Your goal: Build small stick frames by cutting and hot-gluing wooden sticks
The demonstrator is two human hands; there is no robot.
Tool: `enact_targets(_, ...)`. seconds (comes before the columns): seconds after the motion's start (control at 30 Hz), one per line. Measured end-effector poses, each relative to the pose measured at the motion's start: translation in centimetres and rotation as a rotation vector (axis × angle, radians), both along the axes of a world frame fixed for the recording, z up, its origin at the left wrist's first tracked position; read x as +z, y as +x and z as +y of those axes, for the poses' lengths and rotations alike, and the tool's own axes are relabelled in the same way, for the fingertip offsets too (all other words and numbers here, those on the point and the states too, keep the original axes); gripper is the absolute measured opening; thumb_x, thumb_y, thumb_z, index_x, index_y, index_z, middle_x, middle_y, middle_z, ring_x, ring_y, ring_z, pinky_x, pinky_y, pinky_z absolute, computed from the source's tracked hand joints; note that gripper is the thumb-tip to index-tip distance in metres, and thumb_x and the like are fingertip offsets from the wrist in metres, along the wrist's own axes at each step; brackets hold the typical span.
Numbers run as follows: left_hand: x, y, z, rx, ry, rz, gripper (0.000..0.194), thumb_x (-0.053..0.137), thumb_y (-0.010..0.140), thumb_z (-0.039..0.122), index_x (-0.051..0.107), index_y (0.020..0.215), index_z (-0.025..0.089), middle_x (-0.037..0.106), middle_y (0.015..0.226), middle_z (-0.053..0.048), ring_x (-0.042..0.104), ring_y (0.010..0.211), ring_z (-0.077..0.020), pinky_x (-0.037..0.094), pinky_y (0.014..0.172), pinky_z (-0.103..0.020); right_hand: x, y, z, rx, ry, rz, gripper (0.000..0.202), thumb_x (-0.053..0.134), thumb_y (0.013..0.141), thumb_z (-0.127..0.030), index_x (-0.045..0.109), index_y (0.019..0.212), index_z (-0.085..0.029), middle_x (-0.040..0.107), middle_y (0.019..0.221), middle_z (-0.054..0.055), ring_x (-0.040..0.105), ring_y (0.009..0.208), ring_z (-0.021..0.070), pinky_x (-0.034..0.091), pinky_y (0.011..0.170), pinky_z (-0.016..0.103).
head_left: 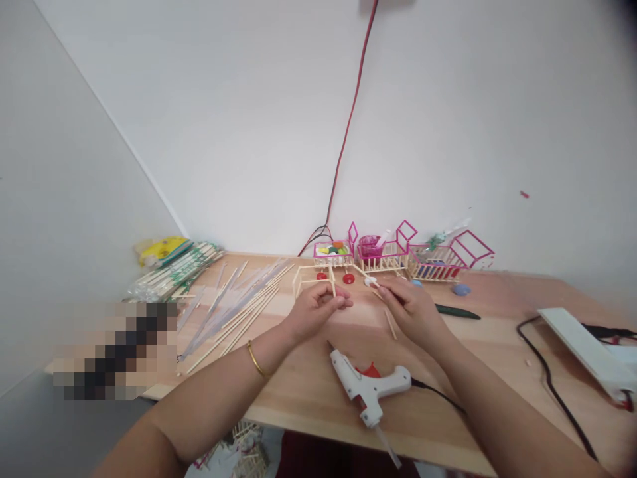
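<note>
Over the middle of the wooden table point(293, 393), both hands are up and well apart from each other. Left hand point(318, 304) has thumb and fingers pinched on the pale stick frame point(314, 267), an open box shape standing up behind the knuckles. Right hand point(407, 305) pinches a thin stick point(362, 273), far end angled toward the frame; can't tell if the two touch. White disc point(371, 282) by the right fingertips, can't tell if held. Gold bracelet point(255, 360) on left wrist.

Short stick point(391, 324) lies just below the right hand. Nearer the body: white glue gun point(365, 385) on its side, red trigger, nozzle pointing away, clear glue stick out the back, black cord running right.

Left: loose wooden sticks point(249, 318) fanned out, translucent strips among them, then bagged sticks point(184, 273) with a yellow packet point(164, 251).

Behind the hands: three magenta-trimmed model carts point(383, 261) in a row, red disc point(349, 279) in front of the leftmost. Right: blue round piece point(462, 290), dark green pointed object point(458, 311). Red-and-black cable point(348, 146) up the wall.
</note>
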State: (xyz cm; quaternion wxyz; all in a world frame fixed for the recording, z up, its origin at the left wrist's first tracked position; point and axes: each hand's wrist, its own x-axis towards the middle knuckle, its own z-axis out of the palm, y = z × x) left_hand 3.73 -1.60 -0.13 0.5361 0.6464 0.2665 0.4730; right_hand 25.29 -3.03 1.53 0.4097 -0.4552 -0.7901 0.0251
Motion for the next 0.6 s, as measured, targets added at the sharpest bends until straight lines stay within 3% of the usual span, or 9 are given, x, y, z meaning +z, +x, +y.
enact_targets(0.2,-1.2,0.7,0.1,-0.037,0.132,0.185,0.027,0.060,0.078,0.034,0.061,0.093,0.012,0.062,0.098,-0.009,0.063,0.077,-0.0137,0.050,0.073,-0.027,-0.4,-1.7,-1.2,0.059,-0.090,0.138,0.022,0.046,0.088,-0.032,0.059,0.100,-0.020,0.066,0.083,0.005,0.062,0.072,0.0170,0.048,0.064,0.028)
enact_targets(0.3,-1.1,0.7,0.1,-0.063,0.263,0.319,0.026,0.056,0.081,0.032,0.061,0.099,0.014,0.064,0.092,-0.007,0.061,0.079,-0.0135,0.047,0.073,-0.026,-0.8,-2.3,-1.4,0.076,-0.153,0.234,0.022,0.052,0.084,-0.034,0.056,0.101,-0.022,0.065,0.088,0.005,0.062,0.077,0.0173,0.049,0.067,0.028)
enact_targets(0.47,-0.7,1.1,-0.3,-0.045,0.468,0.452,0.019,0.051,0.084,0.028,0.062,0.089,0.013,0.064,0.087,-0.006,0.057,0.083,-0.0147,0.044,0.076,-0.026,-1.3,-2.8,-1.4,0.094,-0.245,0.257,0.025,0.059,0.079,-0.033,0.056,0.101,-0.022,0.064,0.086,0.003,0.062,0.077,0.0176,0.049,0.069,0.029)
enact_targets(0.6,-0.6,1.5,-0.4,-0.050,0.566,0.499,0.019,0.046,0.086,0.027,0.059,0.093,0.014,0.063,0.094,-0.008,0.057,0.089,-0.0165,0.044,0.080,-0.027,-1.7,-3.2,-1.2,0.101,-0.281,0.314,0.021,0.058,0.079,-0.032,0.058,0.098,-0.021,0.064,0.089,0.004,0.061,0.079,0.0181,0.049,0.071,0.030)
